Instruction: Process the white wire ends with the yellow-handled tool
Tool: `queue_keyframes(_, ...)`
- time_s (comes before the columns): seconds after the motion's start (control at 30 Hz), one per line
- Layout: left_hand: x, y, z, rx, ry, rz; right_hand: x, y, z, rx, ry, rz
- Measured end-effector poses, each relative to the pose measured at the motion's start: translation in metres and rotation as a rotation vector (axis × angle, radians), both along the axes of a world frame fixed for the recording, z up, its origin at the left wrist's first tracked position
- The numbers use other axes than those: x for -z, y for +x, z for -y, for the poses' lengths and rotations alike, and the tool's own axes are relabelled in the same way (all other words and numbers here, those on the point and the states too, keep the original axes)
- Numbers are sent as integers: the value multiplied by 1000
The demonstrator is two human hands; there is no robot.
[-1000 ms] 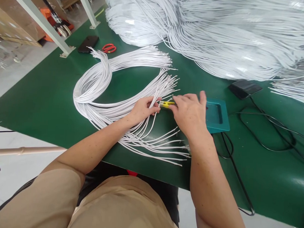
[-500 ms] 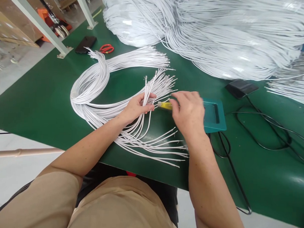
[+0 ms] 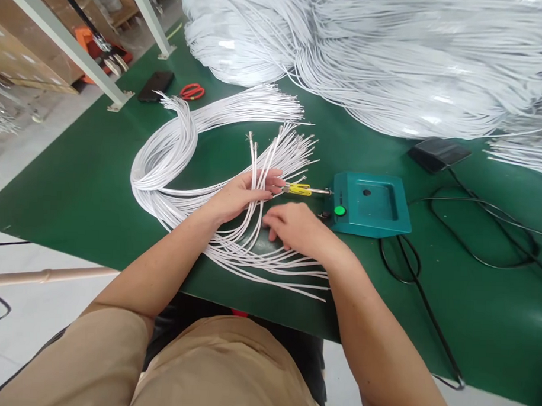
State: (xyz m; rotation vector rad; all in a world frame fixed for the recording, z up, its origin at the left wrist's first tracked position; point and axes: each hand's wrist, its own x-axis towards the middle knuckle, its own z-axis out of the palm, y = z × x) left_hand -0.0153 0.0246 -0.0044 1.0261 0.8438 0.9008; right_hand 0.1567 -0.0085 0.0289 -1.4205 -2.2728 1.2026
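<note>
While the left grip point(image 3: 242, 196) is holding several white cables point(image 3: 253, 162) ends toward 12 o'clock, probably keeping them separate, the right grip point(image 3: 297, 226) is hovering at its 4 o'clock, contents unclear, yellow tool point(image 3: 299, 189) sitting at 3.

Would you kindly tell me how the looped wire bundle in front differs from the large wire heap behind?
The looped wire bundle is much smaller than the wire heap, which runs past the picture's top edge. The bundle bends into a loop with fanned-out ends; the heap bulges in thick mounds. The left hand holds several of the bundle's wires, while neither hand touches the heap. Both are white and lie on the green table.
</note>
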Motion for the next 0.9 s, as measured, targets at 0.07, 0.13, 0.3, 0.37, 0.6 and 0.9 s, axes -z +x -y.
queue_keyframes(0.07, 0, 0, 1, 63, -12, 44, 4, 1, -6, 185, -5, -143)
queue_keyframes(0.13, -1, 2, 3, 108, -36, 60, 9, 1, -12, 275, -24, -271)
queue_keyframes(0.3, -4, 4, 5, 71, -43, 56, 18, 3, -17, 337, -91, -393)
queue_keyframes(0.37, -4, 4, 4, -20, -33, 57, 17, 5, -18, 355, -95, -385)
queue_keyframes(0.6, 2, 6, 4, -13, -19, -122, 15, 7, -21, 569, 13, -526)
queue_keyframes(0.9, 8, 11, 5, -107, 113, -123, 11, 6, -19, 696, 31, -594)
